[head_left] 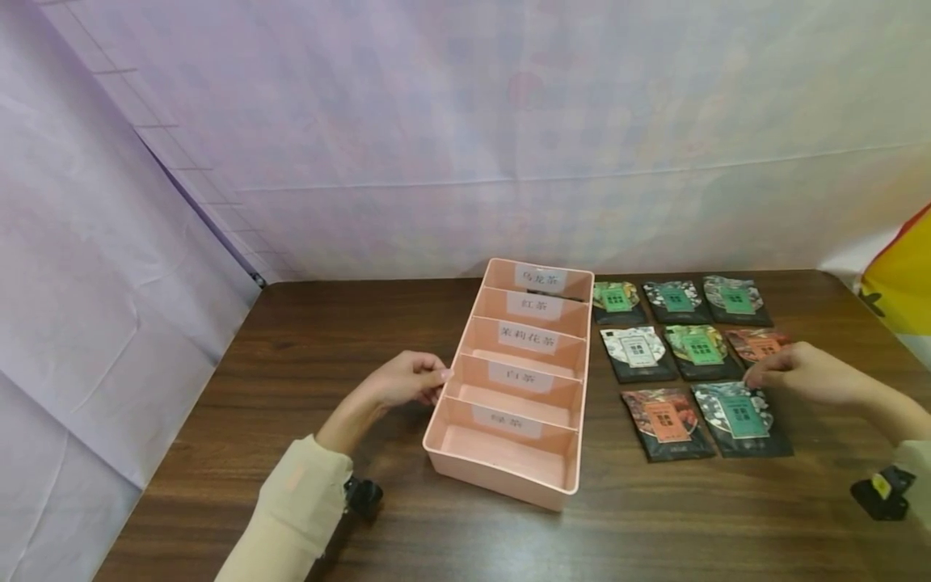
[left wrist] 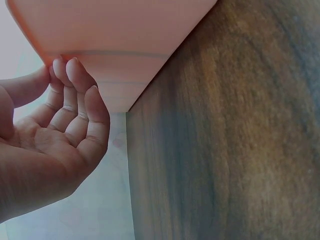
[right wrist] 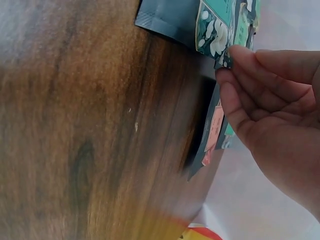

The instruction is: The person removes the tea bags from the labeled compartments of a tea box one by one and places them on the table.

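Observation:
A pink divided box with paper labels stands mid-table, a dark packet partly visible in its farthest compartment. At its left rim, my left hand grips the edge between thumb and curled fingers; the left wrist view shows the fingertips against the outer wall. Over on the right, my right hand pinches the top corner of a black tea packet with a green label. That corner, printed with white flowers, shows between thumb and fingers in the right wrist view, where the packet looks tilted.
Several other tea packets lie in rows right of the box, among them a red-labelled one, a white one and a yellow-green one. A pale curtain hangs behind the wooden table. Yellow-red material is at far right.

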Demonstrator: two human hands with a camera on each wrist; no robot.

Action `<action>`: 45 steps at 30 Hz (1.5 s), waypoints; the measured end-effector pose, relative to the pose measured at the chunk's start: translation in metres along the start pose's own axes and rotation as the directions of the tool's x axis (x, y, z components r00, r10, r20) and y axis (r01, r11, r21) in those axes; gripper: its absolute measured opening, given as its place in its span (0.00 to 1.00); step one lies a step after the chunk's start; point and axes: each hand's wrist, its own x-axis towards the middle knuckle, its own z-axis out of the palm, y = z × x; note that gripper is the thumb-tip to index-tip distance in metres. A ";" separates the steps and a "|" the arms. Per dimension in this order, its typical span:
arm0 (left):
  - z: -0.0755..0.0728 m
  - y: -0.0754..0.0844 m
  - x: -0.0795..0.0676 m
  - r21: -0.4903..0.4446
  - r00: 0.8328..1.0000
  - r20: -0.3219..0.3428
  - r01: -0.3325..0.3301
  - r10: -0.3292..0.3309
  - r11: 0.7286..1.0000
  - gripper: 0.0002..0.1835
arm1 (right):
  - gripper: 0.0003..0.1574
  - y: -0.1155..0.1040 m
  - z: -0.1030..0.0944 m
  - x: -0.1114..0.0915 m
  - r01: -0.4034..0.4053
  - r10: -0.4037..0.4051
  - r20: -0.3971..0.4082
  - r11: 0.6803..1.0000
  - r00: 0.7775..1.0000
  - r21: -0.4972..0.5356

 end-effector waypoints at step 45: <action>0.000 -0.002 0.002 0.004 1.000 0.003 -0.005 0.005 1.000 0.10 | 0.20 -0.063 -0.028 0.032 -0.002 0.005 -0.026 0.993 1.000 0.120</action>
